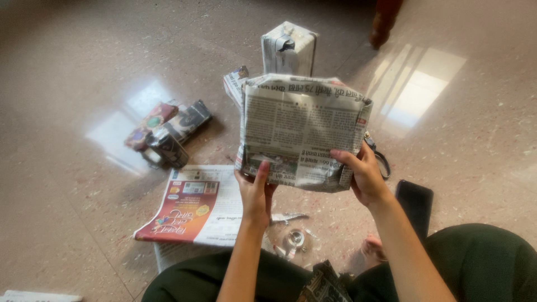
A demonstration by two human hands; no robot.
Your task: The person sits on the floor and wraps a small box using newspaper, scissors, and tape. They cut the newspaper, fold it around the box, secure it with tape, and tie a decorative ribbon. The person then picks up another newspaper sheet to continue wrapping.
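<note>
Above the flat newspaper point(196, 207), left hand point(254, 193) and right hand point(361, 173) both grip a newspaper-wrapped parcel point(302, 131), mostly covered; bottom edge looks unsealed. Wrapped box point(289, 49) stands beyond, finished.

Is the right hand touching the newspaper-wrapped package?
Touching. The head view shows the right hand gripping the lower right edge of the newspaper-wrapped package, its thumb pressed flat on the front.

I hold a newspaper-wrapped parcel point(302, 131), flat and roughly square, upright by its lower edge above the open newspaper point(196, 204) spread on the floor, its printed face toward me.
</note>
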